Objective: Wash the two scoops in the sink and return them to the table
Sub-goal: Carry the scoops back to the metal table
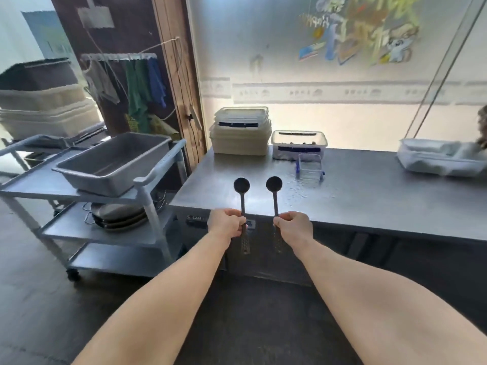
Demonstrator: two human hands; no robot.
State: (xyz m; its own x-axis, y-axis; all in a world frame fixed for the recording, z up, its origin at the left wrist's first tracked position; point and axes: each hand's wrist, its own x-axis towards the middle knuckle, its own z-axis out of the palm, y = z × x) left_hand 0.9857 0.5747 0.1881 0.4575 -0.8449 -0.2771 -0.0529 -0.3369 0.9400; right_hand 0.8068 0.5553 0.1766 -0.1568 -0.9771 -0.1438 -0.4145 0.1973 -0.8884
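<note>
Table (369, 201): brushed steel, semi-gloss, wet sheen near the middle. Two scoops (241, 185) (274, 184): dark matt plastic by the look of them, handles perforated at the lower end. Bus tub (116, 164) on cart (79, 192): grey matt plastic; cart frame smooth grey (metal or plastic, cannot tell). Stacked containers (240, 133): translucent plastic, clear glossy lids. Hanging cloths (137, 83): soft fabric. Door frame (179, 75): grained wood.

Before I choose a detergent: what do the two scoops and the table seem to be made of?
Both scoops, held in the left hand and right hand, look like matte black plastic: dull, no glint, though coated metal is possible. The table looks like brushed stainless steel: grey, with soft reflections.
</note>
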